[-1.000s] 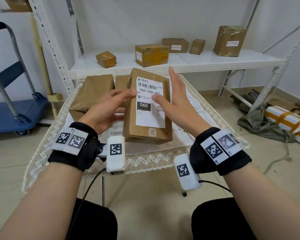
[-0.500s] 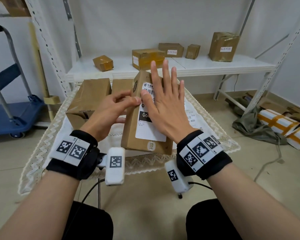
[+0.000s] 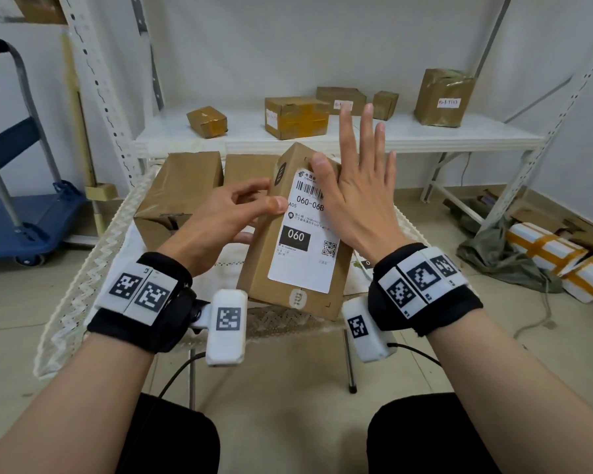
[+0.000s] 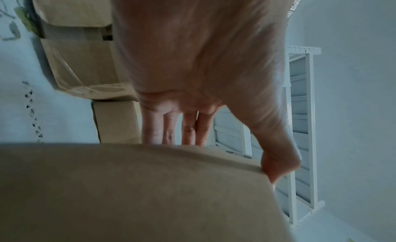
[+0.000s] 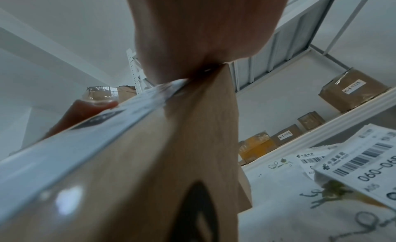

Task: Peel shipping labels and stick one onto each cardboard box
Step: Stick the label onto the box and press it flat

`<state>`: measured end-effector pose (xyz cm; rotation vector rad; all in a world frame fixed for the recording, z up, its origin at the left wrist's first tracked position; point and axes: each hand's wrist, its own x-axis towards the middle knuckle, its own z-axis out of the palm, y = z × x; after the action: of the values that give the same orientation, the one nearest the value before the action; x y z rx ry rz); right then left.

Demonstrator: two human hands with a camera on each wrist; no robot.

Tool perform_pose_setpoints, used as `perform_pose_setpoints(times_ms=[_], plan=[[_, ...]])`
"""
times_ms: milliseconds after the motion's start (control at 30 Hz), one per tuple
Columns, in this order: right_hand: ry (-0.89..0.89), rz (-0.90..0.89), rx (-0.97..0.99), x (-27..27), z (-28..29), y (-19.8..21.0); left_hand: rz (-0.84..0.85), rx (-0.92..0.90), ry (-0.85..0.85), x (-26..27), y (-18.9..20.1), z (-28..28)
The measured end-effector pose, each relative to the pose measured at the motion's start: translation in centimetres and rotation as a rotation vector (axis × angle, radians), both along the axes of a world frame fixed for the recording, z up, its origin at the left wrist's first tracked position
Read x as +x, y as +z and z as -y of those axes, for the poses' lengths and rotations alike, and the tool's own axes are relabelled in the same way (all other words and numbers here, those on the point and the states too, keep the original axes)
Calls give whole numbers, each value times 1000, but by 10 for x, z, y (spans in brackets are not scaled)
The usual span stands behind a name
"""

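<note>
A tall brown cardboard box is tilted up off the table, with a white shipping label stuck on its front face. My left hand grips the box's left edge, thumb on the front beside the label and fingers behind. My right hand lies flat against the label's upper right part, fingers straight and spread, thumb near the box's top edge. In the left wrist view the thumb hooks over the box. In the right wrist view the palm meets the label.
Two plain boxes stand behind on the lace-covered table. Loose label sheets lie on the cloth to the right. A white shelf holds several boxes. A blue trolley is left; wrapped parcels lie right.
My right hand came onto the label and slid up it to the top right. The box has tilted up more steeply in my left hand's grip.
</note>
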<state>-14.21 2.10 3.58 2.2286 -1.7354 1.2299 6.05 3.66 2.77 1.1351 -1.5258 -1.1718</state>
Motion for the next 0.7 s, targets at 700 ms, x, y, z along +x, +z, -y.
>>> perform_pose_setpoints(times_ms=[700], plan=[[97, -181, -7, 20, -22, -14, -21, 9, 44, 8, 2, 0]])
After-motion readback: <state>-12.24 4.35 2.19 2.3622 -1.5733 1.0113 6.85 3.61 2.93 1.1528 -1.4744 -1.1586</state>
